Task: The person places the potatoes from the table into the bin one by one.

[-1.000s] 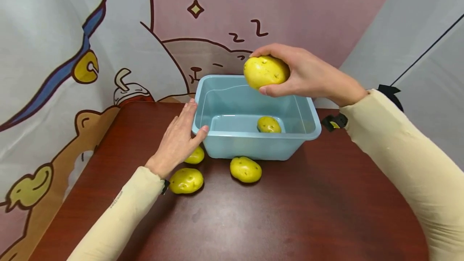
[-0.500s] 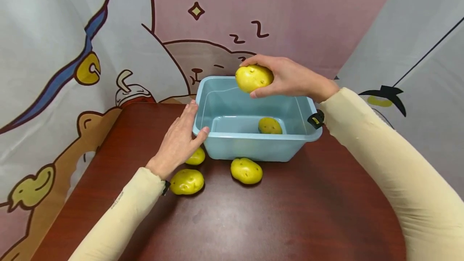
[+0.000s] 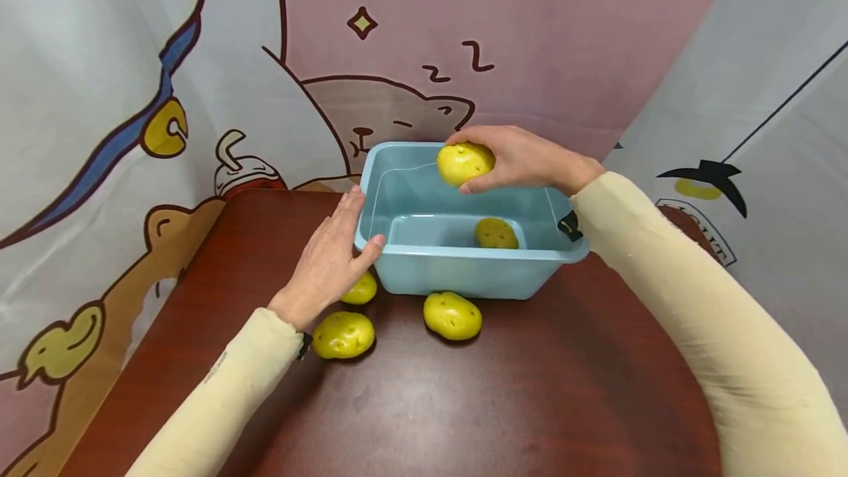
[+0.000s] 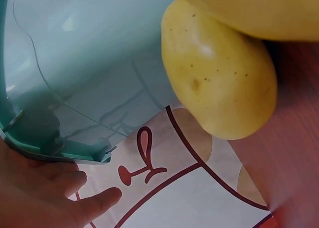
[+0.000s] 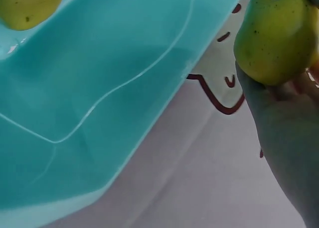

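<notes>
In the head view my right hand (image 3: 523, 158) grips a yellow potato (image 3: 465, 163) between thumb and fingers, over the back part of a light blue plastic tub (image 3: 464, 252). The same held potato (image 5: 275, 36) fills the upper right of the right wrist view. Inside the tub, on its floor, lies another potato (image 3: 496, 232). My left hand (image 3: 324, 260) rests against the tub's left rim, fingers straight and thumb over the front corner. Its fingers (image 4: 99, 200) show beside the rim in the left wrist view.
On the brown table (image 3: 411, 403), in front of the tub, lie a potato (image 3: 453, 316) near the middle and a second potato (image 3: 344, 335) at the left. A third potato (image 3: 361, 289) is partly hidden by my left hand. Behind hangs a cartoon-printed curtain (image 3: 530, 35).
My right hand has moved left and then down toward the tub with the potato in its grip. The left hand has stayed at the tub's rim.
</notes>
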Demonstrator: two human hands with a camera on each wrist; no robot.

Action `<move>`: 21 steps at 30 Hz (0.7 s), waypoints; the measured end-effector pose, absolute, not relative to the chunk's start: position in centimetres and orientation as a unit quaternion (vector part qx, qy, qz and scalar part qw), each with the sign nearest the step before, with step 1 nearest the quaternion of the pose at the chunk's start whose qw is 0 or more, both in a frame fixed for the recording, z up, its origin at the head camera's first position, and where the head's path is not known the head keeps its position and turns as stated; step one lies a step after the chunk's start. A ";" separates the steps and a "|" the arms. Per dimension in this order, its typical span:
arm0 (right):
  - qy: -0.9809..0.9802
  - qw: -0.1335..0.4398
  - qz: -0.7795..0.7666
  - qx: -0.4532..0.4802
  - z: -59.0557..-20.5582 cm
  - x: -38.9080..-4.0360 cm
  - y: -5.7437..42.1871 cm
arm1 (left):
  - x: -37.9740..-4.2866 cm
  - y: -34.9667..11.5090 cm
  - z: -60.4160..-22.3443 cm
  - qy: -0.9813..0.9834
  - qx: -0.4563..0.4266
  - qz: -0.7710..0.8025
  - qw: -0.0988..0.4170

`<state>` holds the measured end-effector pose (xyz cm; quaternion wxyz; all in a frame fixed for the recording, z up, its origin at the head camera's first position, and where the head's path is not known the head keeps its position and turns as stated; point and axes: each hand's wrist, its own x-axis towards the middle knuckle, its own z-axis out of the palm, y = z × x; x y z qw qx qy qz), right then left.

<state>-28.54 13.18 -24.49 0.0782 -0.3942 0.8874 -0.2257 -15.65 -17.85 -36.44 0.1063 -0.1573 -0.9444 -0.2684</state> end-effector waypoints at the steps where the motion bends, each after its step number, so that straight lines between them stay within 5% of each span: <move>1: 0.889 0.080 -0.222 -0.393 -24.7 -28.6 13.1 | -15.6 -17.9 -36.4 -0.945 -0.157 -0.267 0.108; 21: 0.892 0.180 -0.179 -0.374 -28.0 -29.7 12.5 | -15.6 -17.9 -36.4 -0.946 -0.156 -0.265 0.105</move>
